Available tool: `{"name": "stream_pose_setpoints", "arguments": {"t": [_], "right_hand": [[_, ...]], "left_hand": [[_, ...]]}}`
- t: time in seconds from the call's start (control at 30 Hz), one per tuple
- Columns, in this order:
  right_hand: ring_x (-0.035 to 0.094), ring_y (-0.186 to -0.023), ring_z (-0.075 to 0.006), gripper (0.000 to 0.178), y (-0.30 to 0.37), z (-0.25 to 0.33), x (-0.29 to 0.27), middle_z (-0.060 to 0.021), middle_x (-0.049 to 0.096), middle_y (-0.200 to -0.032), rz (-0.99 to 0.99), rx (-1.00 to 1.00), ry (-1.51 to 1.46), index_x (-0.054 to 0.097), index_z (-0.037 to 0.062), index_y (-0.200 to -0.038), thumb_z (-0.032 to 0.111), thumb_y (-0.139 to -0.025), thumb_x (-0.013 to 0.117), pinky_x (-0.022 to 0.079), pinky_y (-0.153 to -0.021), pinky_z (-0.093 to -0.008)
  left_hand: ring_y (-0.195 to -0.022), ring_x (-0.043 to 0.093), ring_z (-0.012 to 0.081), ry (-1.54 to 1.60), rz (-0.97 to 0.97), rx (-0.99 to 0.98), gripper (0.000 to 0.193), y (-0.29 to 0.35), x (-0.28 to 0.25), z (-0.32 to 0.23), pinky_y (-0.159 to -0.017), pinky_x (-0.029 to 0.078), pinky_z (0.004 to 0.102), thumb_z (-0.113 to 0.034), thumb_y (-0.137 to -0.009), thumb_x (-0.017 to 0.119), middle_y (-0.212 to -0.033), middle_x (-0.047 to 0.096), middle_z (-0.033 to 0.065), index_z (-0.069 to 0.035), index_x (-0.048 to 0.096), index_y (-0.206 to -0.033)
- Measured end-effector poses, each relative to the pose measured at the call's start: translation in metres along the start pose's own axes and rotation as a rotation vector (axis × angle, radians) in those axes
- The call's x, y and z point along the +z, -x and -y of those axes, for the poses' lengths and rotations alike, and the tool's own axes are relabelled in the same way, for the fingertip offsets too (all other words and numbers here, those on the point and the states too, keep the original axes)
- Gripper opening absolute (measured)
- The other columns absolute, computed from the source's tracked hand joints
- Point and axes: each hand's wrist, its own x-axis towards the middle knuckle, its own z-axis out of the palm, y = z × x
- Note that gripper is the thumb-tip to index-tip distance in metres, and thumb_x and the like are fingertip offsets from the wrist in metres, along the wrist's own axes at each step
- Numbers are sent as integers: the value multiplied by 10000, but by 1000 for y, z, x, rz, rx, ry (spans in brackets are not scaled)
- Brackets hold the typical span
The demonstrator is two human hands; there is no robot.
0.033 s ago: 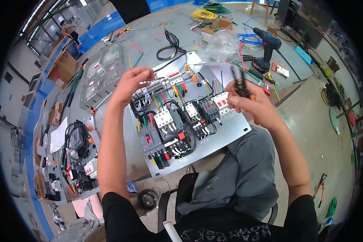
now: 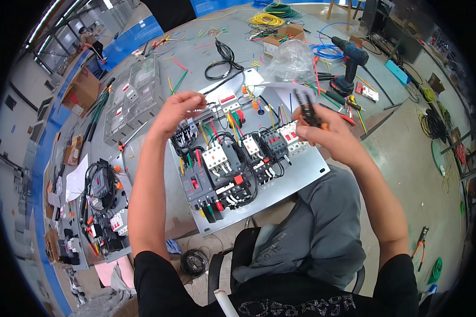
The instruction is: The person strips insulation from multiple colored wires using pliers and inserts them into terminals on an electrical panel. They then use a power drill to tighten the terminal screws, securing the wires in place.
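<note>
My left hand is raised over the far left part of a metal mounting plate, thumb and fingers pinched together. Anything between the fingertips is too small to make out. Held in my right hand above the plate's right side are wire strippers with black jaws and orange handles, jaws pointing away from me. On the plate sit a grey circuit breaker with a red switch, a white-topped contactor, and a row of white breakers. Black, yellow, red and green wires run between them.
A cordless drill stands at the far right beside a crumpled plastic bag. Grey enclosures lie to the left, and a second wired assembly is at near left. Wire coils and cut scraps cover the far table.
My left hand has shifted slightly, its fingers curled closer together. The wire strippers in my right hand have tilted a little to the left and moved slightly nearer the plate.
</note>
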Motion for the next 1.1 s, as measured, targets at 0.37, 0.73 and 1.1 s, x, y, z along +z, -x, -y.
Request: {"name": "stream_pose_setpoints", "arguments": {"t": [0.37,0.73,1.1], "right_hand": [[653,-807,-314,478,-71,6,28,-170,685,-866,160,53,620,691,-9,-1204,341,-880,726,527,-783,-404],[703,-875,-424,387,-106,-19,47,-229,717,-893,223,-21,895,704,0,-1150,255,-858,694,550,-829,-506],[709,-915,-396,307,-106,-22,53,-180,705,-928,216,-139,1170,688,34,-1088,204,-837,742,559,-809,-507]], "left_hand": [[-937,788,283,380,612,-109,291,-47,40,47,-876,631,352,-165,-979,713,-1126,771,185,46,718,-1179],[-1103,721,278,363,626,-30,346,-44,40,58,-1037,516,384,-251,-928,695,-1100,761,162,11,672,-1152],[-1065,709,174,158,664,51,447,-36,39,43,-802,539,257,-389,-910,647,-1080,773,102,-16,712,-1147]]}}
